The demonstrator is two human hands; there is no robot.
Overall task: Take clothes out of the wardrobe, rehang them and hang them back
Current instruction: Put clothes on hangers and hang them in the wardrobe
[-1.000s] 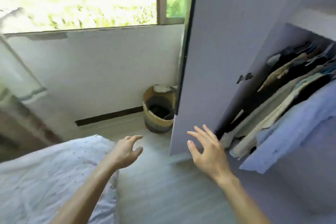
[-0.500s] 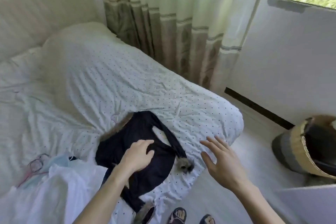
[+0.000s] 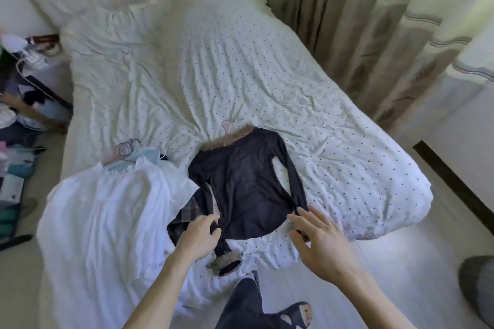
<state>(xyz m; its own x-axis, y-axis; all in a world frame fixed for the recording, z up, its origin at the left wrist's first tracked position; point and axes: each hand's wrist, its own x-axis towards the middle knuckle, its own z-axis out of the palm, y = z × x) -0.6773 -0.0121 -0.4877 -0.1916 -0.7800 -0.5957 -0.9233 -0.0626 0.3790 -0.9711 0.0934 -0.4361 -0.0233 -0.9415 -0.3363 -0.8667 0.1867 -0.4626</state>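
A black long-sleeved top (image 3: pixel 240 189) with a furry collar and cuffs lies flat on the dotted white bedcover (image 3: pixel 267 67). A pink hanger hook (image 3: pixel 227 124) sticks out at its collar. My left hand (image 3: pixel 199 235) grips the top's lower left edge with curled fingers, beside its left sleeve. My right hand (image 3: pixel 318 243) hovers with spread fingers over the right sleeve's cuff, fingertips just touching the fabric. A white garment (image 3: pixel 107 216) lies to the left on the bed, with pink hangers (image 3: pixel 123 152) at its top end. The wardrobe is out of view.
Striped curtains (image 3: pixel 387 35) hang behind the bed on the right. A grey basket (image 3: pixel 478 288) stands on the floor at the lower right. Clutter and cables (image 3: pixel 21 104) fill the far left. My slippered foot (image 3: pixel 296 312) stands by the bed's edge.
The view swung from the open wardrobe to the bed. Both hands came down to the black top; the left went from resting on it to gripping its lower edge.
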